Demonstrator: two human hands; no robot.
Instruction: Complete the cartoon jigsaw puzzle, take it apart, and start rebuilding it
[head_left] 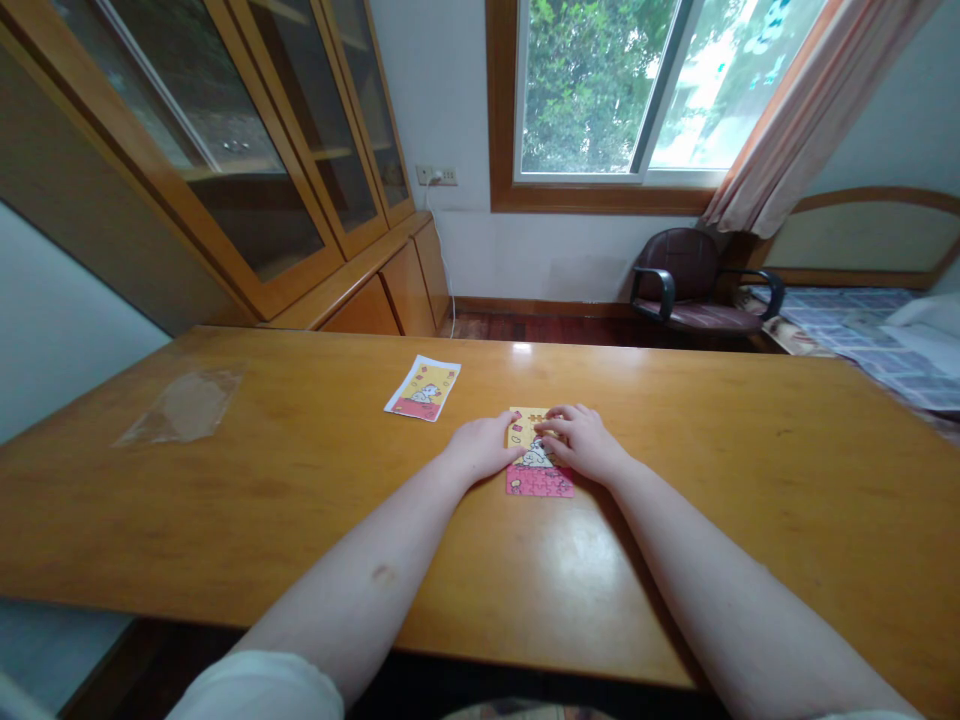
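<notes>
A small jigsaw puzzle (538, 482) lies flat on the wooden table, yellow above and pink below, with a white cartoon animal in the middle. Pieces fit together over most of it; a gap with the table's colour seems to show near its top. My left hand (484, 446) rests along the puzzle's left edge, fingers stretched out and touching it. Over the upper right part lies my right hand (583, 440), its fingers spread and bent onto the pieces, hiding some of them. Left of the puzzle is a picture card (424, 388) with the same design.
A clear plastic bag (187, 405) lies on the left of the wooden table (322, 510). Beyond the table's far edge stand a glass-door cabinet (300, 150), an armchair (686, 280) and a bed (877, 330). A window (592, 90) is in the back wall.
</notes>
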